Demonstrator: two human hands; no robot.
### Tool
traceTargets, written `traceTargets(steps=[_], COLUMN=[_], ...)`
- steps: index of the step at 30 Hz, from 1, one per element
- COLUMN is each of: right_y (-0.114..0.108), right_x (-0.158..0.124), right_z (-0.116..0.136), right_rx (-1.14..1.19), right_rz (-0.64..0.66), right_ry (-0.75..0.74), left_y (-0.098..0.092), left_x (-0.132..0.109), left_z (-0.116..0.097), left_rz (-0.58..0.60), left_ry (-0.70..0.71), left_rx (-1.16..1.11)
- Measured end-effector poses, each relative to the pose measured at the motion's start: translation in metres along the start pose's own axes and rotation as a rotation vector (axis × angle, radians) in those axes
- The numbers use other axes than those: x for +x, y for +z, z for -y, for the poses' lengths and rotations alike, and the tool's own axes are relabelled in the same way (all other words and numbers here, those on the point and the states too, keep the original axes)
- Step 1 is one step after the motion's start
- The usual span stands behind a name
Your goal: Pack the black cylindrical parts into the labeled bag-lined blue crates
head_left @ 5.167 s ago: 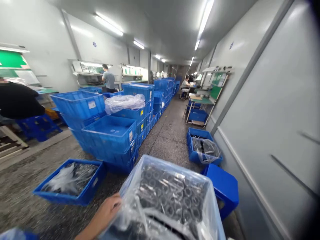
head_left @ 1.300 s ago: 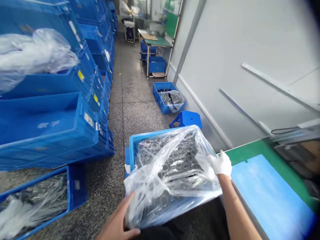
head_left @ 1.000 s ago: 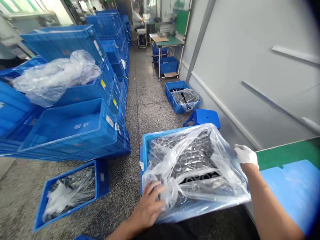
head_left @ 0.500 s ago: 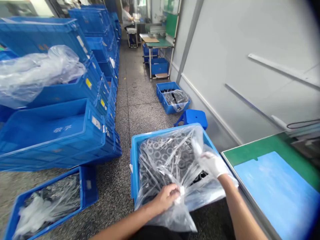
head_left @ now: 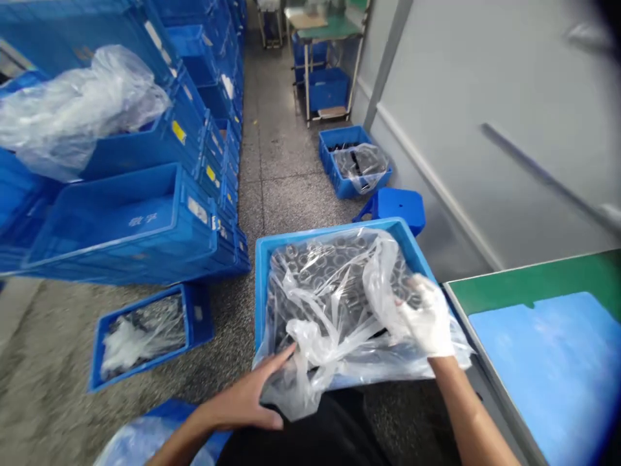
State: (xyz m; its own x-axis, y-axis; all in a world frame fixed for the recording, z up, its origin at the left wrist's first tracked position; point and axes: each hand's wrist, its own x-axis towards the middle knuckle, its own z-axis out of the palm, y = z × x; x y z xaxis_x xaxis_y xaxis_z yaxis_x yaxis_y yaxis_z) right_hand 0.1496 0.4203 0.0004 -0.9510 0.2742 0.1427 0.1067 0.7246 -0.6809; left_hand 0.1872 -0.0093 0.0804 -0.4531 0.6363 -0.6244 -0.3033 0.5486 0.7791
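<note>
The crumpled clear bag trailed over the rectangular blue bin's near edge — long axis indistinct. Left hand gaped beside it; gloved right hand gripped it.

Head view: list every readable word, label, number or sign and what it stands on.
Nothing reads with certainty.
Open blue crate, inside: white characters, too blurred.
White label on its end: too small.
Yellow labels on the stacked crates behind: too small.
Orange mark on the upper crate: blurred.
Clear bag: no text seen.
</note>
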Motion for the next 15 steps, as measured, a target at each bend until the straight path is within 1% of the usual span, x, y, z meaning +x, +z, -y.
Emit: traceTargets(steps=[1, 2, 3, 4, 6, 7, 9, 10, 11, 12, 13, 14, 15], right_y=[0.0, 0.003, 0.009, 0.018, 0.041, 0.052, 0.071, 0.078, 0.082, 0.084, 0.084, 0.082, 0.079], right_x=[0.021, 0.042, 0.063, 0.08, 0.101, 0.104, 0.095, 0.086, 0.076, 0.066, 0.056, 0.048, 0.041], right_z=[0.001, 0.004, 0.008, 0.013, 0.024, 0.027, 0.03, 0.028, 0.026, 0.023, 0.02, 0.018, 0.017], right_rx=[0.002, 0.02, 0.051, 0.089, 0.16, 0.184, 0.209, 0.212, 0.214, 0.214, 0.214, 0.213, 0.21], right_rz=[-0.061, -0.082, -0.065, 0.001, 0.261, 0.414, 0.681, 0.768, 0.819, 0.853, 0.865, 0.854, 0.827], right_ry=[-0.076, -0.166, -0.233, -0.276, -0.238, -0.194, -0.116, -0.096, -0.087, -0.078, -0.073, -0.071, -0.074], left_y=[0.007, 0.015, 0.025, 0.035, 0.053, 0.059, 0.063, 0.06, 0.054, 0.046, 0.036, 0.025, 0.015], left_x=[-0.006, -0.009, -0.012, -0.014, -0.022, -0.028, -0.042, -0.047, -0.049, -0.044, -0.031, -0.011, 0.018], left_z=[0.006, 0.009, 0.009, 0.006, -0.009, -0.021, -0.05, -0.065, -0.08, -0.095, -0.108, -0.121, -0.132], left_rz=[0.009, 0.0, -0.032, -0.075, -0.18, -0.242, -0.386, -0.457, -0.533, -0.613, -0.691, -0.77, -0.864], left_ry=[-0.03, -0.045, -0.043, -0.026, 0.058, 0.108, 0.164, 0.187, 0.214, 0.254, 0.321, 0.381, 0.429], left_rx=[-0.051, -0.065, -0.036, 0.028, 0.164, 0.201, 0.213, 0.213, 0.221, 0.242, 0.271, 0.296, 0.315])
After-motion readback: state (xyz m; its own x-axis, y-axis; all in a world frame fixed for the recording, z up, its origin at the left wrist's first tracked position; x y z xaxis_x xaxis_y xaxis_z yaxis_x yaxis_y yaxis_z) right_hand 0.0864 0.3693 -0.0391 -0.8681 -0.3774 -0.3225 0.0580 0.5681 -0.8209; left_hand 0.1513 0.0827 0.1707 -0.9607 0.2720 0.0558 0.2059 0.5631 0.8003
